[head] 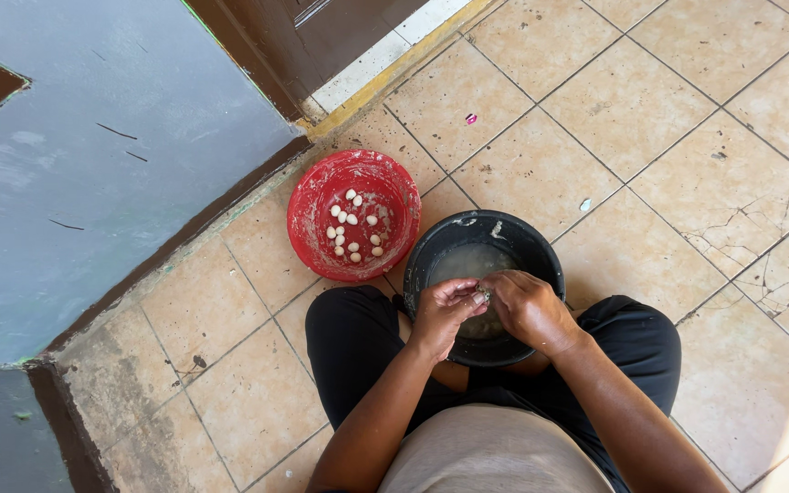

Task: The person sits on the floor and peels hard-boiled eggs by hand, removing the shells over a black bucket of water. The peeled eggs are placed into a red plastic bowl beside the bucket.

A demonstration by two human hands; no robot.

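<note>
My left hand (443, 313) and my right hand (527, 309) meet over a black bowl (522, 239) of cloudy water, which rests on the floor between my knees. Both hands pinch one small pale round piece (480, 295) between their fingertips. To the left of the black bowl stands a red bowl (312, 192) holding several small white peeled pieces (354, 234).
I sit on a beige tiled floor (632, 110) with cracked tiles at the right. A blue-grey wall (111, 155) with a dark base runs along the left. A dark wooden door with a yellow threshold (385, 78) lies beyond the red bowl.
</note>
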